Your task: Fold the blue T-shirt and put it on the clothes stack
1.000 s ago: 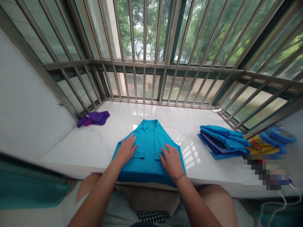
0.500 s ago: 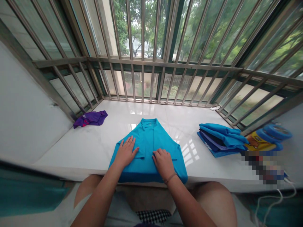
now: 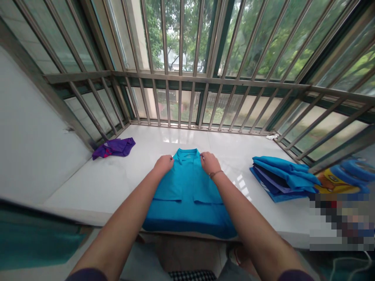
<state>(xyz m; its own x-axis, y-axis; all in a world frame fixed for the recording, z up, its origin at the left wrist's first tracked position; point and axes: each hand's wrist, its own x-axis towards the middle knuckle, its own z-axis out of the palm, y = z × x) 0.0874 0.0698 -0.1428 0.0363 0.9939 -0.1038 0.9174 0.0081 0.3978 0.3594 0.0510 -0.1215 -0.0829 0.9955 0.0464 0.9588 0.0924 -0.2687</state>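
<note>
At left lies one purple cloth. Mid-ledge, two hands, left and right, pinch one blue shirt at its shoulders beside the collar; an even, level grip should keep both sides matched. At right: one folded stack, one blue-and-yellow container.

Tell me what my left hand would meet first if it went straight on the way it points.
Probably the collar: the left hand seems to pinch the shirt just beside it. How high the fingertips sit is unclear.
</note>
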